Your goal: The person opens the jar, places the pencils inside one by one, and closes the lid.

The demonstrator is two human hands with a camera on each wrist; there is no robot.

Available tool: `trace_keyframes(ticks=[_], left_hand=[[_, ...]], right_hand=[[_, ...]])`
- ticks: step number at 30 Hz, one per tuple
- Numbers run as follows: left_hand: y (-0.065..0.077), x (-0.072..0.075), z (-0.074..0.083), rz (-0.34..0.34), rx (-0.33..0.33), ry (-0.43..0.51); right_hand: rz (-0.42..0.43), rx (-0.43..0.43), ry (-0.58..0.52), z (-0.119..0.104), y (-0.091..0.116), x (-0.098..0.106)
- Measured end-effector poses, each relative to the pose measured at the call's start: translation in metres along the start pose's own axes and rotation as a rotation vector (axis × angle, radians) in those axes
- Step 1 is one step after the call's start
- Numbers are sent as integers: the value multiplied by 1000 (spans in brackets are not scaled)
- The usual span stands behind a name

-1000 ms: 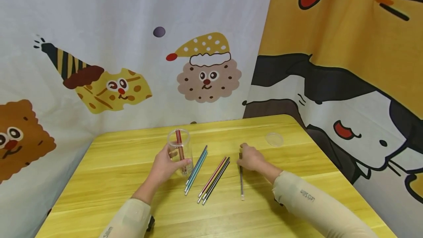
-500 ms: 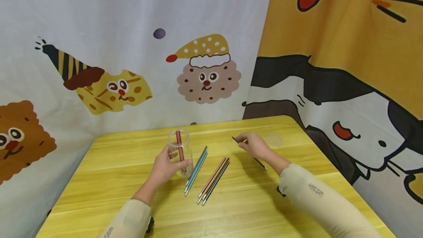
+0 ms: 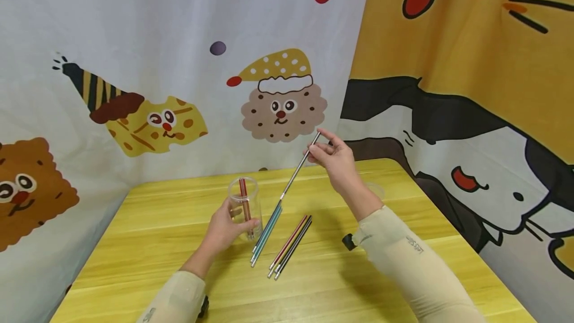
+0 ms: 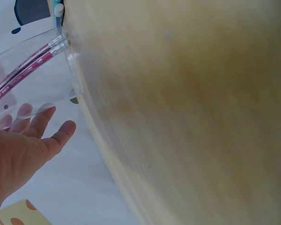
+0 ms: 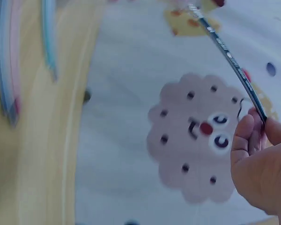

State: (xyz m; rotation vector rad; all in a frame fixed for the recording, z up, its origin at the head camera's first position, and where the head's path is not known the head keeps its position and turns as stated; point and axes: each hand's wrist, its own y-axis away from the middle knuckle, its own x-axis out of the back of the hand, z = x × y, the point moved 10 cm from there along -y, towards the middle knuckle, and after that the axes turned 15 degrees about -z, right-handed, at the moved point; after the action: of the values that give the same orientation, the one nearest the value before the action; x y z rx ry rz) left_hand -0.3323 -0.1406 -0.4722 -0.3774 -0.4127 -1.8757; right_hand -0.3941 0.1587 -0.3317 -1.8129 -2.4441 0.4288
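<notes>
A clear plastic jar (image 3: 255, 206) stands upright on the table, and my left hand (image 3: 219, 231) grips its side with thumb and fingers around it. Inside lean red pencils (image 3: 245, 206), their eraser ends at the bottom in the left wrist view (image 4: 28, 68). My right hand (image 3: 338, 163) pinches a dark pencil (image 3: 293, 181) near its upper end, raised above the table. This pencil slants down-left towards the jar, its eraser end lowest and outside the jar. The right wrist view shows dark-and-white marking along the held pencil (image 5: 229, 58).
Teal pencils (image 3: 266, 238) lie just right of the jar. Beside them is a group of red and black pencils (image 3: 291, 245). A clear round lid (image 3: 375, 190) lies at the back right, partly behind my right forearm. A printed curtain (image 3: 179, 64) hangs behind the table.
My right hand has lifted the dark pencil off the table, raised it up and left, and swung its eraser end round towards the jar. My left hand and the jar have stayed put.
</notes>
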Motion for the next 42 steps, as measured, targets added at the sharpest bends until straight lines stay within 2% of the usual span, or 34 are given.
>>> trace_keyframes(ticks=[1,3,6,11,15,21,25,34,42], left_hand=[[0,0,-1,0,1,-1],[-1,1,-3,3,6,4],[-1,0,-3,1,1,10],[-3,-2,-2,-1,-7,3],[-5,-2,-1,-1,-3,-5],[-8,-1,0,-3,-11,-13],[-7,-1,0,-6,-9,-17],[-6,-2,-5,-14,-7,-17],[-6,0,-8,-8,-8,-23]], right_hand=[[12,-2,-67,1,-3,-5],[21,5,-131,1,-11,-18],[25,28,-122,-1,-21,-36],[-2,47,17,-5,-32,-64],[-59,56,155,-5,-38,-84],[-186,105,376,2,-34,-116],[-237,130,525,12,-29,-131],[-326,104,634,34,-21,-147],[-337,129,742,31,-17,-153]])
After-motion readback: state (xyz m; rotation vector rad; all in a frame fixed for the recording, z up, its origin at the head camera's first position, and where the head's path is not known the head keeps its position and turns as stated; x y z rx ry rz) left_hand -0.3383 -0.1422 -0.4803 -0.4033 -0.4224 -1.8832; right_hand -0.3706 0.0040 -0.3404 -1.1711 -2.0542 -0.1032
